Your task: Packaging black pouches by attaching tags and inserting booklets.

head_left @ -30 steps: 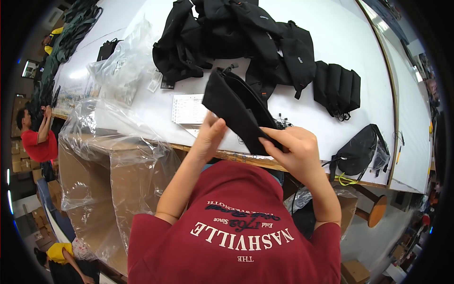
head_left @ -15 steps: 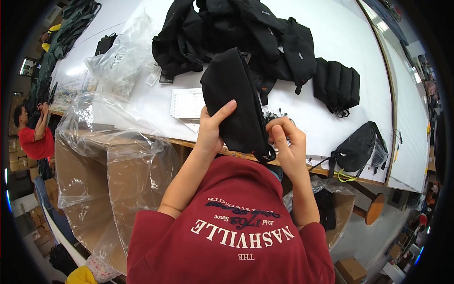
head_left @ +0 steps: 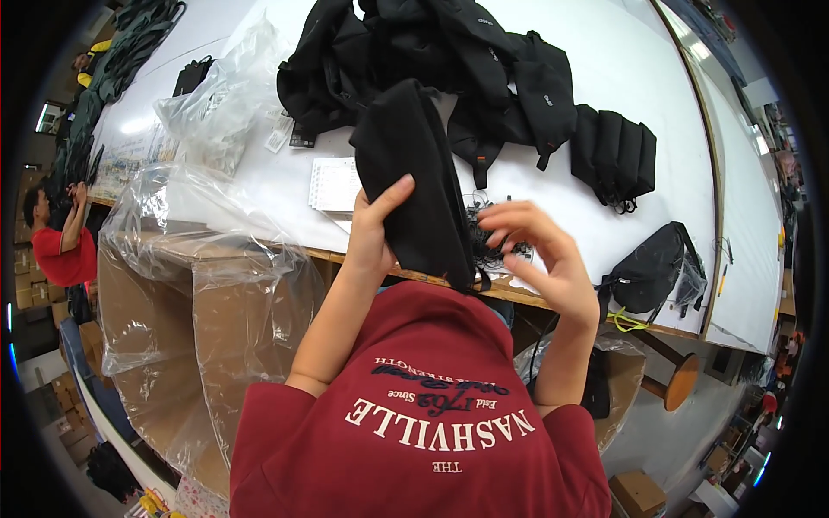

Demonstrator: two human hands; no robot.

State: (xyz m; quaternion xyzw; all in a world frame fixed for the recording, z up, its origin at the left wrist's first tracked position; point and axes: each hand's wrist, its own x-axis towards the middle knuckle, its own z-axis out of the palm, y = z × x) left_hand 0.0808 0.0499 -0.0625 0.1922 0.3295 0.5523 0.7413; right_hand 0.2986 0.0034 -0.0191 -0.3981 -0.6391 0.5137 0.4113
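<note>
A long white worktable (head_left: 604, 95) carries heaped black bags (head_left: 449, 60). Above its near edge, a black fabric pouch (head_left: 414, 186) is gripped by the left hand (head_left: 373, 237); the right hand (head_left: 540, 255), fingers spread, holds nothing. Inspection seems underway; a steady regrip is needed next.

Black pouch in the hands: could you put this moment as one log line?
left hand: grips black pouch upright | right hand: open, at its lower corner | behind: pile of black bags on white table

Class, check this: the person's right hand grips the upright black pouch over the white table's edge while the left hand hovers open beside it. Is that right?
Not quite: the hands are swapped. The head view shows the left hand gripping the black pouch over the white table edge, while the right hand hovers open beside it.
</note>
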